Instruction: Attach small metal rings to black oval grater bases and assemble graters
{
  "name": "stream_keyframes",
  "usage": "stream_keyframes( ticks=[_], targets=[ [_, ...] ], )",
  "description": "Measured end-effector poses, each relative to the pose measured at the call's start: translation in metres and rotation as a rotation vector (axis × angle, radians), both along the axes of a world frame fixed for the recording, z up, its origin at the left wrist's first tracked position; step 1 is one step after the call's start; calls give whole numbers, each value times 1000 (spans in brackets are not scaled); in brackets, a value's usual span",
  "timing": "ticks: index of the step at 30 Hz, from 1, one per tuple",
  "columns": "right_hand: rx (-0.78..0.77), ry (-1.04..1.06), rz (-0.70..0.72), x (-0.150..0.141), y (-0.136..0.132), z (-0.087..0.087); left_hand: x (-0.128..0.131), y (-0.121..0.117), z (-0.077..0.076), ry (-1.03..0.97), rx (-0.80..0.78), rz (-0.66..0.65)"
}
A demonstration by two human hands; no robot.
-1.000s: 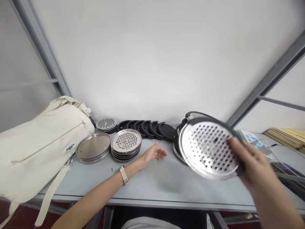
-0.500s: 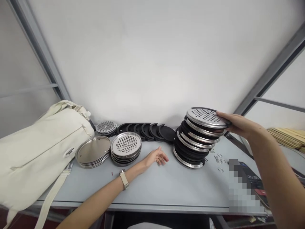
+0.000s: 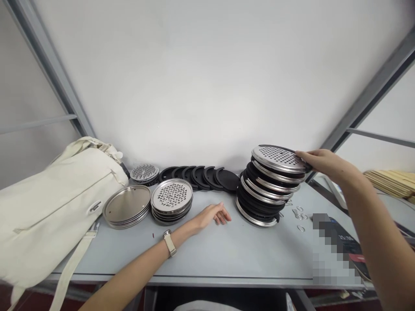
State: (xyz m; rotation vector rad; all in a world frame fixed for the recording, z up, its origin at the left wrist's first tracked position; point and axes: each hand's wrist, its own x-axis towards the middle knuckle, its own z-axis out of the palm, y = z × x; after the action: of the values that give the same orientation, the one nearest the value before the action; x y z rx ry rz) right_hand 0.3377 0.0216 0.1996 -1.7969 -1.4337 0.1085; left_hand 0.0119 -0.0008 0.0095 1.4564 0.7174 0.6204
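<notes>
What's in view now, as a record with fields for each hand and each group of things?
Left hand: holds nothing, loosely curled
Right hand: holds the edge of the top perforated plate
Tall stack: silver and black discs under that plate
Middle stack: perforated metal on top
Left stack: plain metal plates
Back row: overlapping black discs
Far left: cream bag

The head-worn camera looks forward and down over the table (image 3: 233,255) from its near side. It squarely faces the pale wall (image 3: 194,86).

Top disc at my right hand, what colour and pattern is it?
The top disc is silver with many dark holes, seen best in the head view.
</notes>
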Motion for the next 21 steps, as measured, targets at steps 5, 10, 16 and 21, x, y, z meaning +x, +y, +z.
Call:
stream_keyframes(
  ticks=[5,10,16,21],
  targets=[
    [-180,-180,-50,-5,1,4,-2,-6,8,-7,45,-12],
    [-105,-209,-132,-15,-6,4,-3,-5,7,7,54,-19],
    [155,-209,-143,-29,-30,4,0,-3,2,7,50,-4],
    [629,-305,-20,-67,-72,-24,-6,-9,15,58,104,39]
  ],
)
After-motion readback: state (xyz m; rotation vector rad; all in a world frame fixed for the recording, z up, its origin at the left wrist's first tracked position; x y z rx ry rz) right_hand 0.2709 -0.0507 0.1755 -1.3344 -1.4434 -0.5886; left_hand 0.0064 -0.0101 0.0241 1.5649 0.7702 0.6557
